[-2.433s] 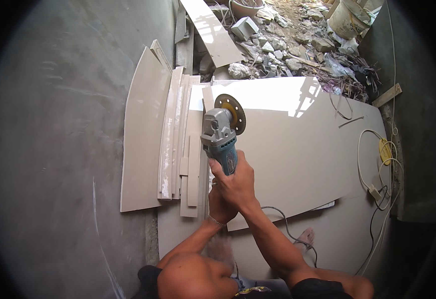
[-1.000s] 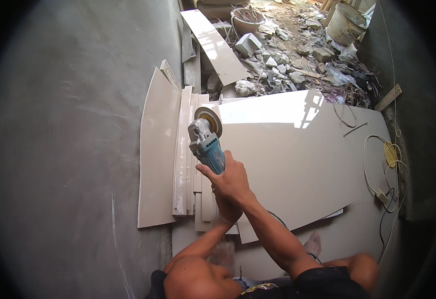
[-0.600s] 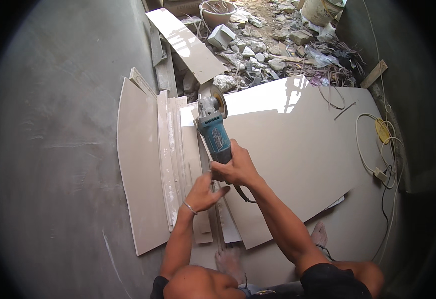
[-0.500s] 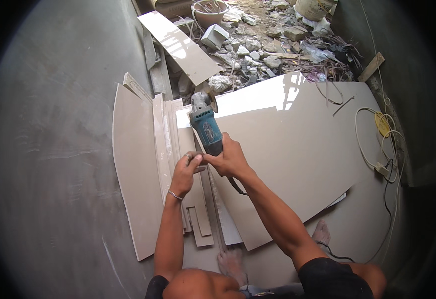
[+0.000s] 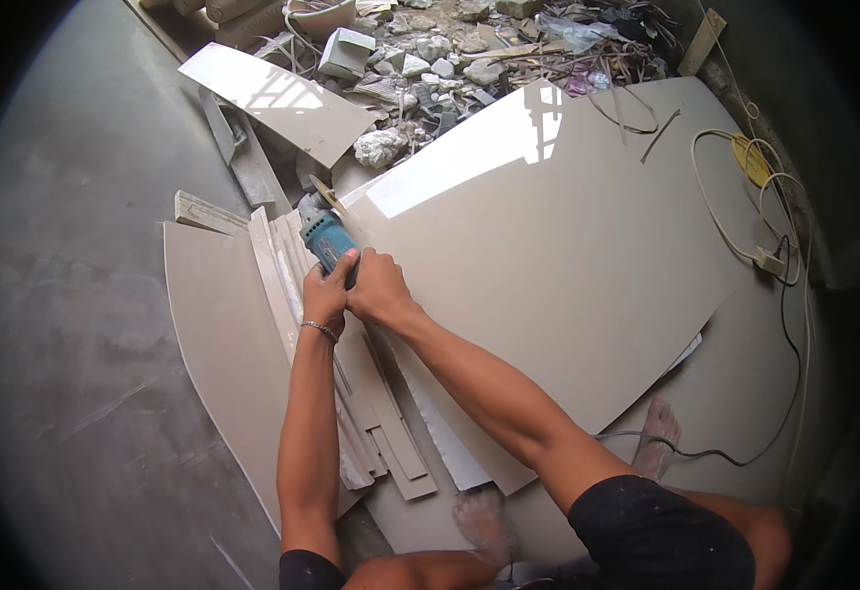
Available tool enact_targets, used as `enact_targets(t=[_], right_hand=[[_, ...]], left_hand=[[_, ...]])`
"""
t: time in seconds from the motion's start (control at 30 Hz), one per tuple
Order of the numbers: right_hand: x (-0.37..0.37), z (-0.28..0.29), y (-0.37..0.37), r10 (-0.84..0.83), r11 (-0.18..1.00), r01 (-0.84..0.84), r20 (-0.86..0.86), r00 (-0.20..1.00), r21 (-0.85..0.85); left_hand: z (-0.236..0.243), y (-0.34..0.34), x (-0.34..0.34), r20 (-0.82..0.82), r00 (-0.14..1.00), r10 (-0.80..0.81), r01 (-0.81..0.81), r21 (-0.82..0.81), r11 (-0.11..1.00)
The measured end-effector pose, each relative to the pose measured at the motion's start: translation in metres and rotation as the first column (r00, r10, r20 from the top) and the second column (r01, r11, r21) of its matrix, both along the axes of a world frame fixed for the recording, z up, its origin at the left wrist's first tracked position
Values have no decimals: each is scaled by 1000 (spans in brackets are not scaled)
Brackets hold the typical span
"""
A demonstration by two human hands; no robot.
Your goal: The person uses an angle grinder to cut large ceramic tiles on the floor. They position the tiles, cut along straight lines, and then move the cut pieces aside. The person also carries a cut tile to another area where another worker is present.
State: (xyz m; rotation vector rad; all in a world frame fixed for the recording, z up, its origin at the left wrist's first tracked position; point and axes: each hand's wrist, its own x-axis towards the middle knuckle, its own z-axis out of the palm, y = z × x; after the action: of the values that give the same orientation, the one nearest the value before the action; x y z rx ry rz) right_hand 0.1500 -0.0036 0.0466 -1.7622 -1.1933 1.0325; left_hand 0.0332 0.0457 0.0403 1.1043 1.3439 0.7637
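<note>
Head view: left hand (image 5: 324, 298) and right hand (image 5: 381, 289) both wrapped round a teal-bodied, grey-headed angle grinder (image 5: 328, 237) — probably for steadiness. Grinder's by the large glossy beige slab's (image 5: 548, 275) far-left corner; disc contact — can't tell.

The right hand (image 5: 381, 287) hides the rear of the grinder (image 5: 328, 239); bucket (image 5: 326, 18) cropped at eleven o'clock; foot (image 5: 485, 519) blurred at six.
</note>
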Motion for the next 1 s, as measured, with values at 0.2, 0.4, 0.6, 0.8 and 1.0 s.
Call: enact_targets(t=[0.2,0.4,0.6,0.8,1.0], right_hand=[[-9,-8,13,-21,999,21,-20,1000,-26],[-8,-6,11,-60,997,58,-42,997,-45],[-3,4,10,-64,993,56,-78,995,-103],[-3,7,10,-82,990,71,-92,992,-118],[-3,6,10,-88,989,75,-97,991,-124]], left_hand=[[-5,13,-8,71,997,-10,10,-11,1000],[-2,13,-6,60,998,-25,25,-8,1000],[-2,13,-3,25,999,-31,32,-25,999],[-3,14,-3,25,999,-21,22,-26,999],[-2,15,-3,25,1000,-5,6,-43,999]])
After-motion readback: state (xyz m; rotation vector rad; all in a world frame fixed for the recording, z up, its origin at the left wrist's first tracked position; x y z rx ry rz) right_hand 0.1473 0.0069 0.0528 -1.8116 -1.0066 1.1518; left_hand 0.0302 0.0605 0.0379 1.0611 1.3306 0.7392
